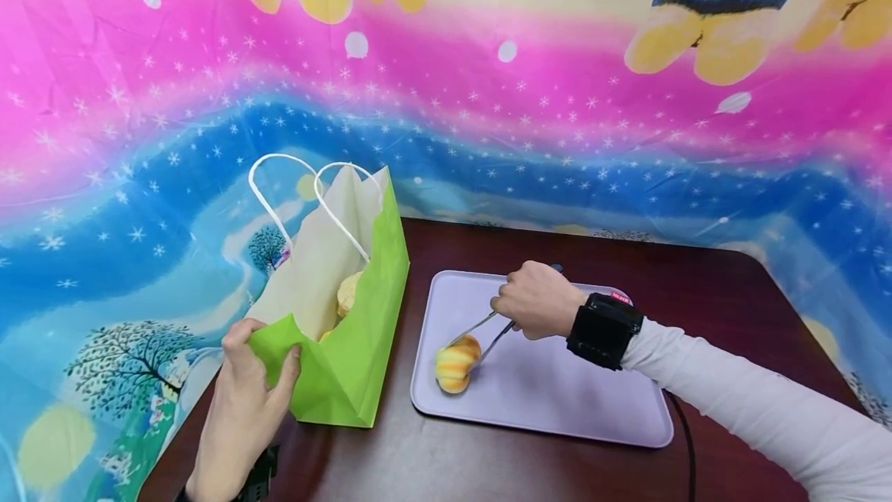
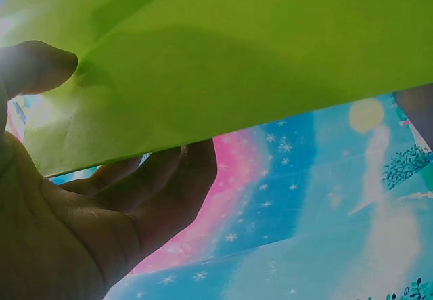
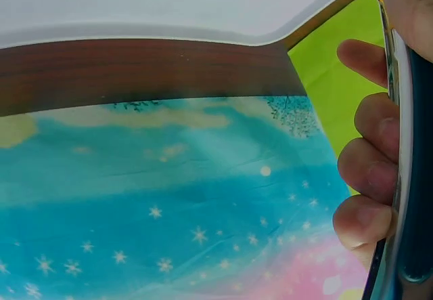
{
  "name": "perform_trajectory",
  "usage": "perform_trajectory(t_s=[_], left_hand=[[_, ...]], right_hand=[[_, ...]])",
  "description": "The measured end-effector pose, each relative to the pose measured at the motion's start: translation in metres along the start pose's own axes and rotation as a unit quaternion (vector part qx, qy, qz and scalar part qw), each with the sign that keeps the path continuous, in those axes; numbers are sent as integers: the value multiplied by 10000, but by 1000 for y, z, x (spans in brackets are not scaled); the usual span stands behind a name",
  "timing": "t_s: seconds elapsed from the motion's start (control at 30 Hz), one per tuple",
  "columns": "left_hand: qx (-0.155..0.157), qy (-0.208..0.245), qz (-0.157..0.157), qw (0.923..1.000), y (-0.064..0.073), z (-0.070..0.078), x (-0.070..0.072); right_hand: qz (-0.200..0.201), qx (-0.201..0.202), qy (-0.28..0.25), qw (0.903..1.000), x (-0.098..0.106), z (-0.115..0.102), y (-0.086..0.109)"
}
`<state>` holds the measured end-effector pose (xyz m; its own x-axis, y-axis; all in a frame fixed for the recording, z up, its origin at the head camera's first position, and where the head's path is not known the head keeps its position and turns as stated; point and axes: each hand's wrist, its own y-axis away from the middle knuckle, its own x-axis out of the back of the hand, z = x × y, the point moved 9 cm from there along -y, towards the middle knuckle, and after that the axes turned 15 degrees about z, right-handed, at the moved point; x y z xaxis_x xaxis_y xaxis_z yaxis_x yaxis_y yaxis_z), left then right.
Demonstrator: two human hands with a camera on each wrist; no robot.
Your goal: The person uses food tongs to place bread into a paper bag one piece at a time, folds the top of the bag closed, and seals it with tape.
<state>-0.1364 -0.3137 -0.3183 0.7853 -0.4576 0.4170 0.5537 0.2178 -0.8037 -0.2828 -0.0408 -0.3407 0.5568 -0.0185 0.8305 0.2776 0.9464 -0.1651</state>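
Note:
My left hand (image 1: 244,393) pinches the near top edge of a green paper bag (image 1: 379,308), thumb on one side and fingers on the other. The left wrist view shows the thumb pressing into the bag's green wall (image 2: 270,49). Inside the bag, partly hidden by its side, sits a pale yellow bread-like piece (image 1: 347,294). My right hand (image 1: 536,300) grips metal tongs with a dark handle (image 3: 416,178), fingers curled round them. The tongs' arms (image 1: 496,342) reach down to either side of a striped yellow-orange bread roll (image 1: 456,366), which is over the left part of a pale lilac tray (image 1: 557,405).
The bag stands upright left of the tray, its two white handles (image 1: 261,196) raised. A red label (image 1: 620,297) shows at the tray's far right. Past the tray's right corner a black cable (image 1: 690,448) crosses the dark wooden table (image 1: 725,285). A printed cloth (image 1: 446,84) hangs behind.

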Motion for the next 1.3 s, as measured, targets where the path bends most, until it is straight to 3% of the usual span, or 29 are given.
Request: perform_trajectory(t_s=[0.2,0.53,1.0,1.3], left_hand=[[63,-8,-20,10000,1,0,1],[95,-38,-23,9999,2,1,2],[-21,7,34,10000,3,2,0],[-116,72,72,9999,2,4,-1]], right_hand=[[203,-373,-269,9987,8,10,11],[949,-892,-673,9892,26,27,31],[1018,-1740,-1377,9698,35,41,54],[1329,-2023,-1424,9597,45,48,65]])
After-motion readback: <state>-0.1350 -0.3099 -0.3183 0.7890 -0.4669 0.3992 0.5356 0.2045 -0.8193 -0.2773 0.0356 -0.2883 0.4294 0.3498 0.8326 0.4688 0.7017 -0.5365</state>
